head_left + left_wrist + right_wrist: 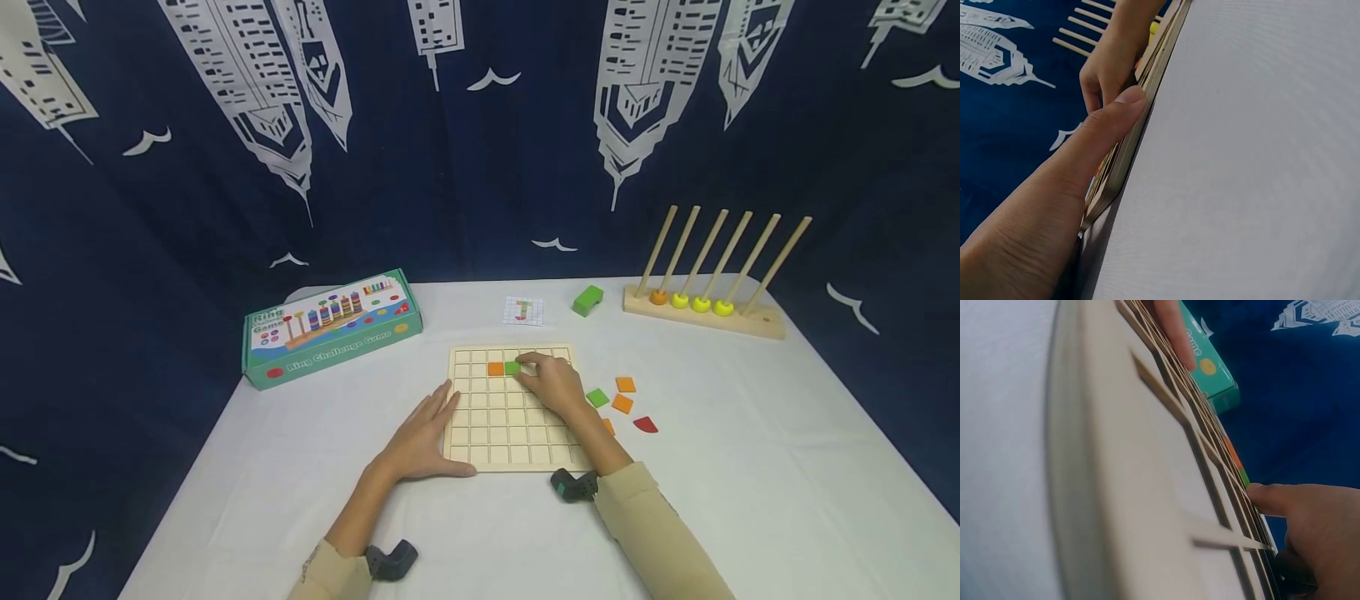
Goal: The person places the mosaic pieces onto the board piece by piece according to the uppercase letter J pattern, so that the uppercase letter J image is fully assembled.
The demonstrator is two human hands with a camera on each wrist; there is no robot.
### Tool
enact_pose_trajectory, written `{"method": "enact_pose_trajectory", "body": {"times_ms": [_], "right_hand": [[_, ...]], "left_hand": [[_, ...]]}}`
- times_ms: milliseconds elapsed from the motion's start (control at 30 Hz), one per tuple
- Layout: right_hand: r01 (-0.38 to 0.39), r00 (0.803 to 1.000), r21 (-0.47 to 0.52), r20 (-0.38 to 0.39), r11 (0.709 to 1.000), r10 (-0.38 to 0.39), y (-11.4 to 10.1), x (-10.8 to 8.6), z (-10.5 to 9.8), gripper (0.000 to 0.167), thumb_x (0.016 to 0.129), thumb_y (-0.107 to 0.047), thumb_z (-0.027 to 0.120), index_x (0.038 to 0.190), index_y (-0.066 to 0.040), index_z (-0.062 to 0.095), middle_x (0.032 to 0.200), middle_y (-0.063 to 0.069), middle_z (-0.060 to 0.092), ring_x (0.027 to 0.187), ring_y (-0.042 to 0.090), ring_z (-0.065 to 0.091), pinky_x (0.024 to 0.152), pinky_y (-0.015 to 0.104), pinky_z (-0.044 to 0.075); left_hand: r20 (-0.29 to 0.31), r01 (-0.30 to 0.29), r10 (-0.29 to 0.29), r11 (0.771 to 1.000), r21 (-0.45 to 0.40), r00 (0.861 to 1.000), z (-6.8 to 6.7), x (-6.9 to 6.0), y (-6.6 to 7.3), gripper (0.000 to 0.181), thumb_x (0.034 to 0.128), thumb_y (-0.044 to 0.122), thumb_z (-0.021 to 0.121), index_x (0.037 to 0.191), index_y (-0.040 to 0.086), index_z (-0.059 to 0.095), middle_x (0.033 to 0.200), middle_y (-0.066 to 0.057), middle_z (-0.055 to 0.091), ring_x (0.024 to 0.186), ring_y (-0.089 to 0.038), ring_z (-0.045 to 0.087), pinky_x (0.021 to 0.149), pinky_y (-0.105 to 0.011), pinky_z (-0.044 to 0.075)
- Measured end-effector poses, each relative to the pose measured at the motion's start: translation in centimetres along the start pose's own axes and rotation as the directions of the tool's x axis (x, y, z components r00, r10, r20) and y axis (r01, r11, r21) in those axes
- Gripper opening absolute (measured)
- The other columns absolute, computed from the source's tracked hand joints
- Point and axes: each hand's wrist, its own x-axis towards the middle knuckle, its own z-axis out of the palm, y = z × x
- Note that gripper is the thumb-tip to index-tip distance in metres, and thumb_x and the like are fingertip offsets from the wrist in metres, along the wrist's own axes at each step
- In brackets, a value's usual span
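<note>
A wooden grid board (459,433) lies flat on the table, an orange square (496,369) in one of its upper cells. Directly right of it is a green square (512,367), pinched at its right side by the thumb and index finger of my right hand (558,387). In the right wrist view, the thumb of the right hand (1316,519) meets the green square (1244,478). My left hand (420,437) rests with spread fingers along the board's left edge, thumb at the front left corner. The left wrist view shows the left hand (1054,187) against the board's side (1129,144).
Right of the board lie a loose green square (597,397), several orange squares (622,403) and a red piece (646,425). Behind are a pattern card (523,311), a green block (588,301) and a peg stand (757,321) with rings. A game box (333,329) lies back left.
</note>
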Motion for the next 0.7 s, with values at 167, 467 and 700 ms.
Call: {"method": "enact_pose_trajectory", "body": {"times_ms": [167,467,700], "right_hand": [[0.005,1.000,0.004,-0.012,1.000,-0.005,0.1,0.0,0.0,0.031,0.085,-0.030,0.067,0.112,-0.013,0.067,0.042,-0.006,0.035,0.041,0.008,0.026,0.038,0.026,0.026],[0.061,0.998,0.114,-0.024,0.992,-0.059,0.9,-0.9,-1.2,0.027,0.087,-0.029,0.065,0.110,-0.015,0.068,0.043,-0.006,0.031,0.040,0.009,0.022,0.038,0.024,0.025],[0.169,0.984,0.114,-0.066,0.979,-0.163,2.3,-2.4,-4.3,0.026,0.084,-0.026,0.070,0.106,-0.013,0.069,0.047,-0.007,0.028,0.042,0.005,0.020,0.039,0.022,0.023]], "left_hand": [[-0.006,0.003,-0.003,1.000,-0.010,1.000,0.1,0.0,0.0,0.122,0.0547,0.079,0.064,0.148,0.014,0.020,0.155,-0.004,0.004,0.140,-0.019,0.007,0.110,-0.042,0.017],[-0.020,-0.004,0.003,1.000,-0.018,1.000,0.3,0.0,-0.2,0.124,0.0529,0.081,0.062,0.148,0.014,0.021,0.155,-0.004,0.005,0.140,-0.021,0.009,0.109,-0.044,0.019],[-0.028,-0.012,0.011,1.000,-0.005,1.000,0.2,0.1,-0.4,0.126,0.0533,0.082,0.061,0.148,0.009,0.019,0.155,-0.005,0.006,0.140,-0.018,0.008,0.111,-0.037,0.014]]}}
